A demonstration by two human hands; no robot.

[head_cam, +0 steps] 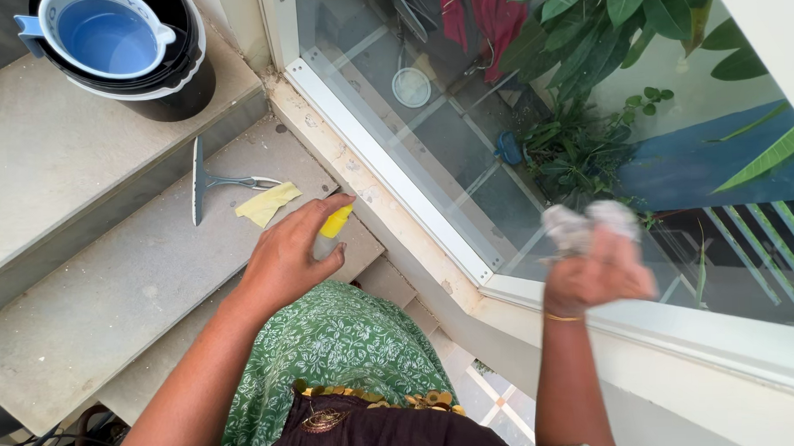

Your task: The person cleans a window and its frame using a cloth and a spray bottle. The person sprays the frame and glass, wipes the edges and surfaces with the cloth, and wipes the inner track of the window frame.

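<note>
Crumpled grey cloth (582, 224) in right hand (598, 276), glass pane (464, 133); yellow-capped bottle (334, 225) in left hand (286, 258)

Grey stone stairs (109, 286) climb beside a white-framed glass window (430, 151); daylight pours in, with leafy green plants (579, 146) and a tiled yard below outside.

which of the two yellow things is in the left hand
The yellow bottle, gripped by the left hand over the step. The other yellow thing, a flat cloth, lies loose on the step beside the squeegee, untouched.
</note>
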